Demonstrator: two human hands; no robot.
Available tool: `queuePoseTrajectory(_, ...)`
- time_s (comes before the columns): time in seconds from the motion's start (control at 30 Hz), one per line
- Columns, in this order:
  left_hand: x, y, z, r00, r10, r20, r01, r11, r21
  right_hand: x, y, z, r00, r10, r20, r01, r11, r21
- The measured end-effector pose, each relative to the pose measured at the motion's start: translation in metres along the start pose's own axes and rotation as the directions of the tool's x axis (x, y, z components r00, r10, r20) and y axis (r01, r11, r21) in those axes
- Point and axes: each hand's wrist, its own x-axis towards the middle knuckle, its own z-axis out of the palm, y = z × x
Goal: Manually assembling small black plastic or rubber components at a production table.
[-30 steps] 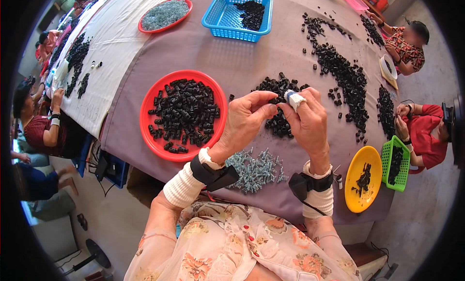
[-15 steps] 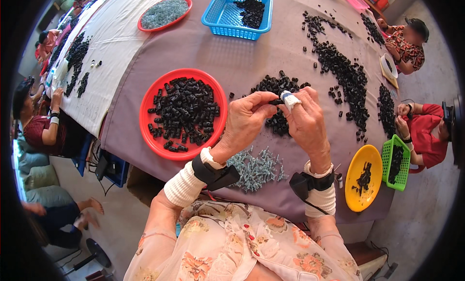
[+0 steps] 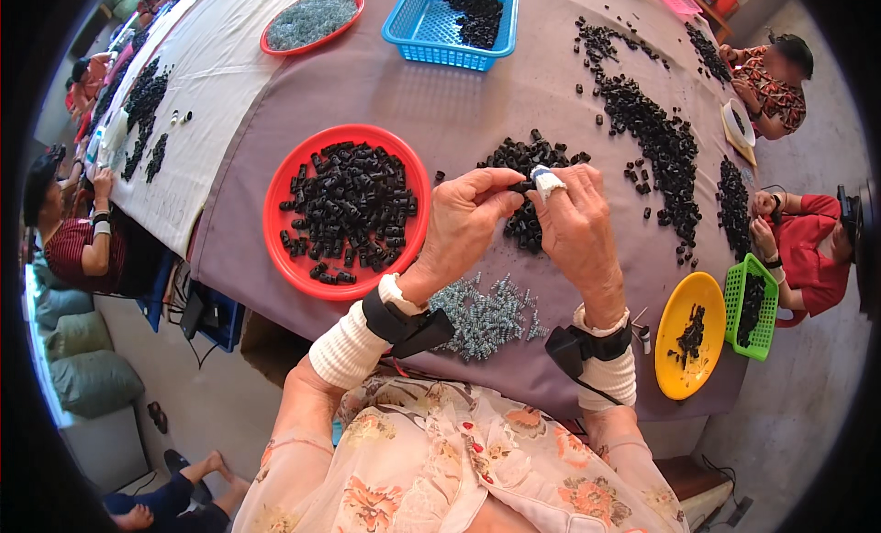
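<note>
Black piece (image 3: pixel 525 186), left hand (image 3: pixel 462 223) and right hand (image 3: pixel 580 223) pinching it, red plate (image 3: pixel 277 219) alongside

The black pieces (image 3: pixel 523 233) look glossy plastic, the coils (image 3: pixel 482 318) metallic, the tablecloth (image 3: pixel 541 92) matt fabric.

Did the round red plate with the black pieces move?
No. The round red plate keeps the same gap to the blue basket. Both show slightly higher together, so probably just the camera tilted.
</note>
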Motion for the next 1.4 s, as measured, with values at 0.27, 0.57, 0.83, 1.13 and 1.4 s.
queuePoseTrajectory(0.27, -0.003, 0.001, 0.002, 0.999, 0.033, -0.038, -0.031, 0.997, 0.066, -0.003, -0.002, 0.003, 1.0, -0.009, 0.025, 0.009, 1.0, 0.004)
queuePoseTrajectory(0.57, -0.004, 0.005, 0.0, 0.99, 0.138, -0.032, -0.121, 0.941, 0.315, -0.004, 0.004, 0.003, 0.99, -0.109, 0.088, 0.106, 0.994, 0.037)
queuePoseTrajectory(0.83, -0.006, 0.014, -0.006, 0.999, -0.035, -0.008, 0.036, 0.962, 0.27, -0.007, 0.005, 0.004, 0.971, -0.17, 0.167, 0.166, 0.986, 0.034)
queuePoseTrajectory(1.13, 0.0, 0.007, -0.011, 0.981, -0.185, 0.067, 0.179, 0.98, 0.082, 0.001, 0.007, 0.002, 0.97, -0.086, 0.226, 0.065, 0.993, 0.099)
queuePoseTrajectory(1.4, 0.002, 0.002, -0.008, 0.965, -0.252, 0.078, 0.262, 0.949, -0.173, 0.002, 0.005, 0.016, 0.998, -0.032, 0.05, 0.032, 0.999, -0.015)
